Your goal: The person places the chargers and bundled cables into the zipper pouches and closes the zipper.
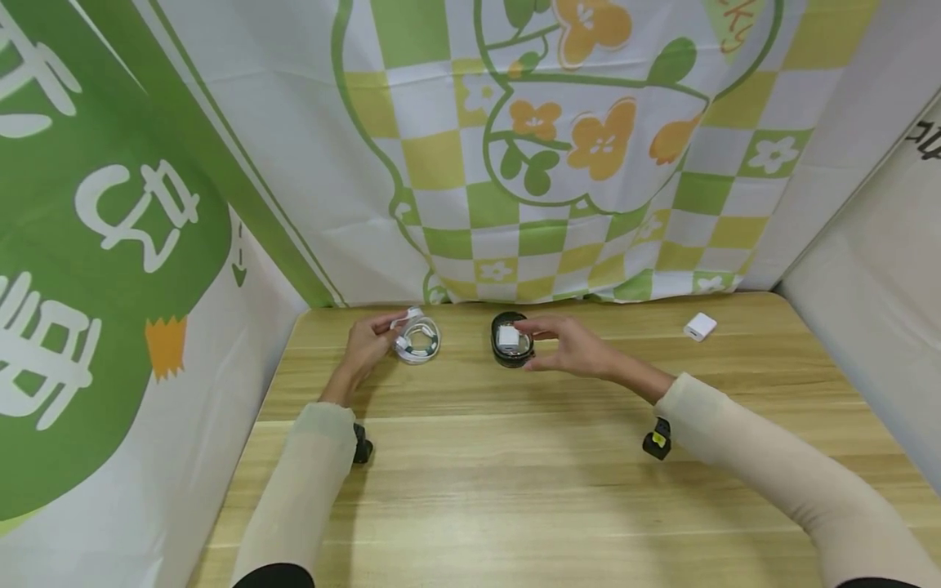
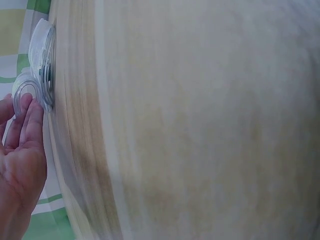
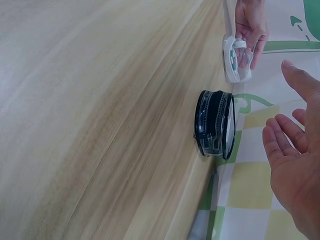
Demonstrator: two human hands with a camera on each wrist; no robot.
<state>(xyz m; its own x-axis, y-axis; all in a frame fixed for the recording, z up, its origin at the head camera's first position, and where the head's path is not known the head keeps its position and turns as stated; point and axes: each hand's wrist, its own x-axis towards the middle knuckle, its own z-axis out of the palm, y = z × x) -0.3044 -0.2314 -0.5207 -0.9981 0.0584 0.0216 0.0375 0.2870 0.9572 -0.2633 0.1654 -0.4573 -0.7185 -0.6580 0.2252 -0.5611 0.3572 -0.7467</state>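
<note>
At the back left of the table, my left hand (image 1: 370, 347) pinches the edge of a clear round case with white trim (image 1: 419, 360). A coiled white cable (image 1: 432, 331) shows in it. In the left wrist view, thumb and fingers close on a small rounded clear part (image 2: 19, 90) beside the larger case (image 2: 42, 57). My right hand (image 1: 577, 347) spreads thumb and fingers beside an oval black-rimmed clear case (image 1: 502, 356). A white charger block (image 1: 508, 336) shows within its rim. Space shows between this hand and the black case (image 3: 214, 122) in the right wrist view.
Another white charger block (image 1: 700, 327) lies at the back right of the wooden table (image 1: 470, 474). A patterned cloth (image 1: 515, 237) hangs along the back edge, with printed cloth walls at both sides.
</note>
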